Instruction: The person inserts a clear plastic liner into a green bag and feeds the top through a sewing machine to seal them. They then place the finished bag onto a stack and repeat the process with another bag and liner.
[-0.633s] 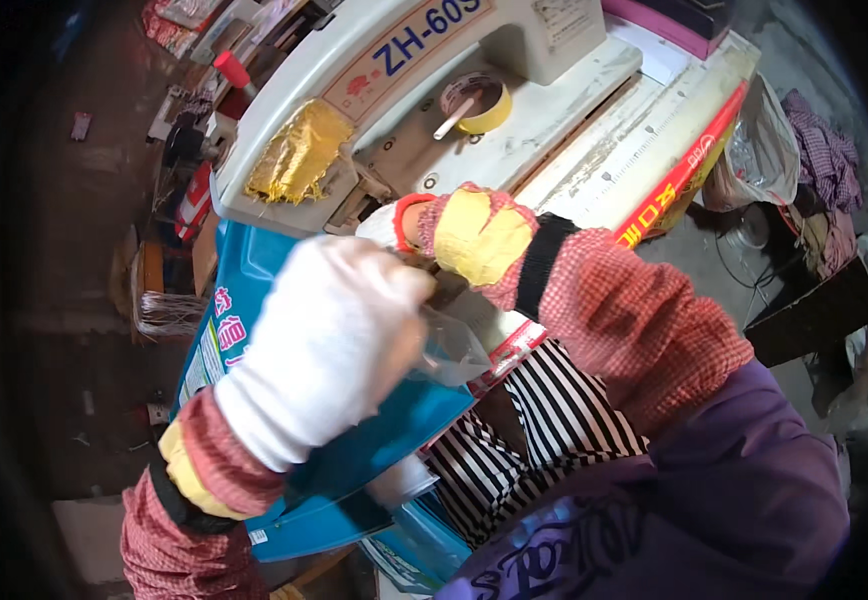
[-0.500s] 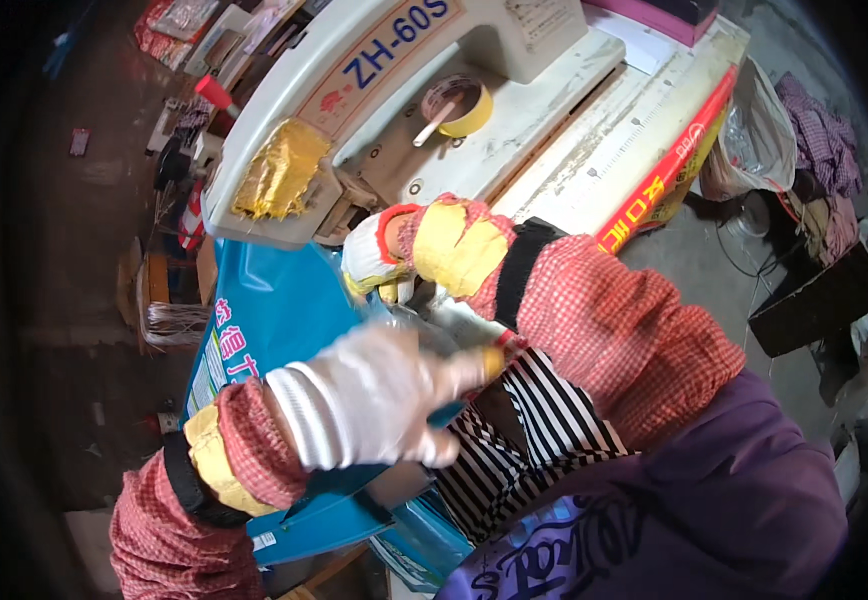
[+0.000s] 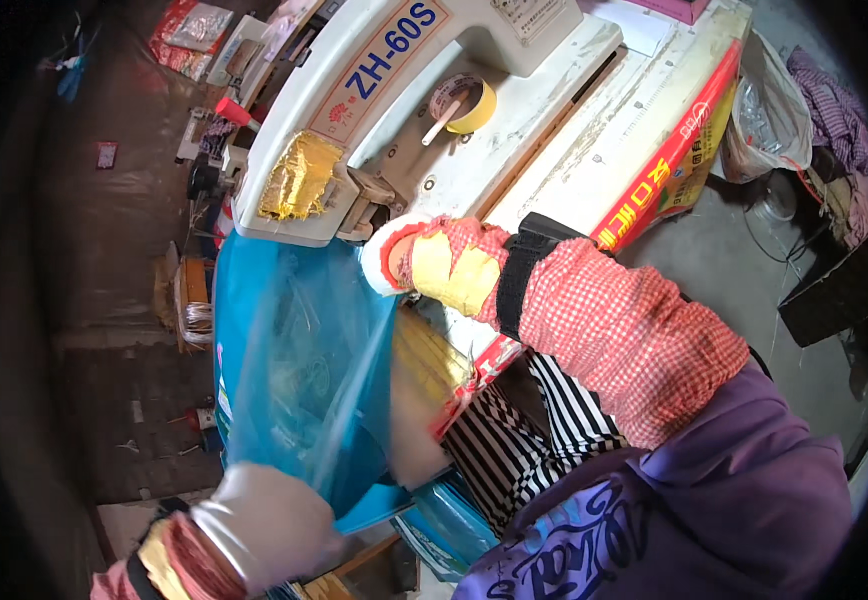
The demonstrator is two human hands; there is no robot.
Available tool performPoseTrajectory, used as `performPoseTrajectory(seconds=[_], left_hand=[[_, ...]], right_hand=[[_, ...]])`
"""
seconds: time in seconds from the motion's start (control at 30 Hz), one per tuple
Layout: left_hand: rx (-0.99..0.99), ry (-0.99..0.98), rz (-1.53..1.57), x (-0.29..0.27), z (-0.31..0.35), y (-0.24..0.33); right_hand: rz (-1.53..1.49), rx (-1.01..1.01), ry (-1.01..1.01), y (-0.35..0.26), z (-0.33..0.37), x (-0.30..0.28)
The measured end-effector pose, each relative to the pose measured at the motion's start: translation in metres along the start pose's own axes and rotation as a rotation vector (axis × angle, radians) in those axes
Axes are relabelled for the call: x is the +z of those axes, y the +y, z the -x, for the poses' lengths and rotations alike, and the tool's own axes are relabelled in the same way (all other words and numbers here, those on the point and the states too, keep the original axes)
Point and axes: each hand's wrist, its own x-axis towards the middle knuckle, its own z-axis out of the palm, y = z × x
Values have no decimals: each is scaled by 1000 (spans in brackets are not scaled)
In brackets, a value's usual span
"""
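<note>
A blue plastic bag or sheet (image 3: 329,385), with a see-through layer over part of it, hangs below the head of a large pale sewing machine (image 3: 289,115). My right hand (image 3: 387,255), in a white glove with a red-edged cuff, is at the bag's top edge, close under the machine head. Its fingers are hidden, so its grip does not show. Near the bag's lower left edge, my gloved left hand (image 3: 279,525) is smeared by motion, and its fingers cannot be made out.
A roll of yellow tape (image 3: 474,107) with a pale stick across it rests on the machine bed. The worktable's edge (image 3: 644,190) carries a red and yellow strip. Right of it are a clear plastic bag (image 3: 769,120) and checked cloth (image 3: 834,110). A wooden stand with white thread (image 3: 196,310) is left.
My left hand has swung down and left, away from my right hand. The blue bag now lies more exposed, its clear layer showing. My right hand stays by the machine head.
</note>
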Motion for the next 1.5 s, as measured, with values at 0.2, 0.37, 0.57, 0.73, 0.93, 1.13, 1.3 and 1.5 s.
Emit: performPoseTrajectory(seconds=[0.2,0.37,0.57,0.73,0.93,1.13,1.3,1.5], left_hand=[[367,416,211,-7,-33,27],[168,312,294,-10,-30,10],[344,375,-110,-3,-54,63],[456,386,-148,-16,-70,83],[433,637,17,4,-65,60],[521,692,-49,8,-73,67],[592,638,-134,8,-66,83],[575,750,-128,-2,-73,68]], right_hand=[[210,47,269,-66,75,-18],[26,170,600,-62,102,-11],[577,-268,249,-88,71,58],[-78,-352,-375,-119,138,59],[-949,29,601,-57,151,-32],[-522,209,157,-57,127,-40],[-400,355,68,-75,100,-29],[-245,448,293,-87,72,-1]])
